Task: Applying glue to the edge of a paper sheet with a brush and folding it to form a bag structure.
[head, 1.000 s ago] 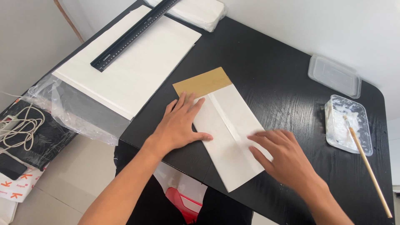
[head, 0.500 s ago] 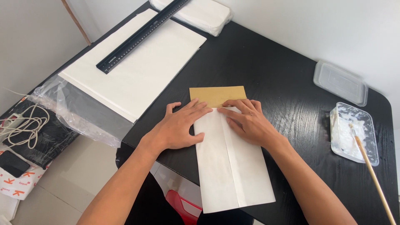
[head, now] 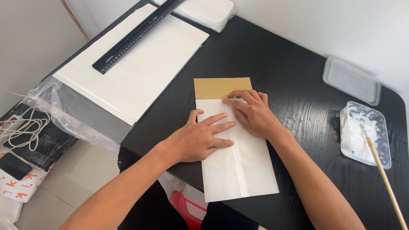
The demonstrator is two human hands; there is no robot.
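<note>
Your left hand (head: 200,138) lies spread, pinning the folded white paper (head: 238,170) to the counter (head: 289,76); right hand (head: 251,113), fingers flat, presses its seam near the brown card (head: 221,87).

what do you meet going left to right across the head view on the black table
Stack of white sheets with the black ruler on it → left hand → folded white paper → right hand → paste tray → wooden brush handle.

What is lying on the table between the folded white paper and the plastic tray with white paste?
Nothing: in the head view, only bare black table separates the folded white paper from the paste tray. The right hand presses the paper's top.
</note>
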